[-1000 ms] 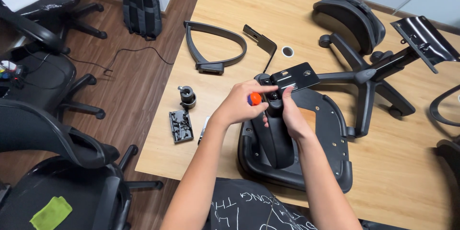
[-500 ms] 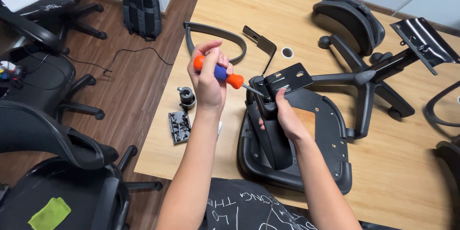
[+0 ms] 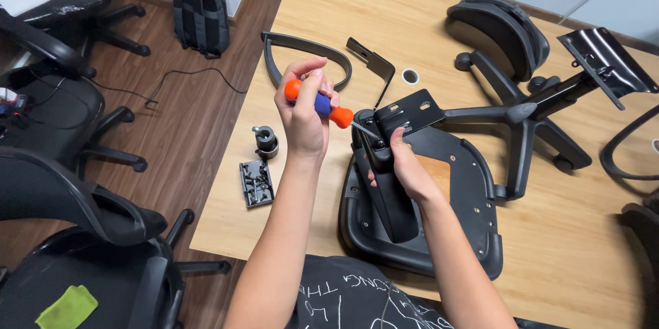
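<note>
1. Screwdriver [image 3: 319, 104] with an orange and blue handle sits in my left hand [image 3: 304, 111], fingers wrapped tight around it; its metal shaft slants down to the right, with the tip at the bracket end of the armrest.
2. My right hand [image 3: 405, 168] is closed around the black armrest [image 3: 386, 185], gripping its upper part where it meets the black metal bracket [image 3: 410, 111] with slotted holes.
3. The armrest stands on edge against the left side of the black seat pan [image 3: 461, 198], which lies upside down on the wooden table [image 3: 357, 13], near the edge closest to me.
4. A star-shaped chair base [image 3: 525, 113] with castors lies on its side just behind the seat pan, one of its arms reaching toward the bracket.
5. A padded black backrest [image 3: 504, 27] rests on the table behind that base, and a flat black mechanism plate [image 3: 607, 61] lies to the right of it.
6. A curved black armrest loop [image 3: 302, 54] lies on the table beyond my left hand, with a bent black metal piece [image 3: 374, 68] just to its right.
7. Near the table's left edge sit a small black cylindrical part [image 3: 265, 141] and, just in front of it, a small tray of screws [image 3: 255, 182].
8. On the wood floor to the left stand black office chairs [image 3: 82, 212] and a dark backpack [image 3: 199, 10] leaning against the wall.
</note>
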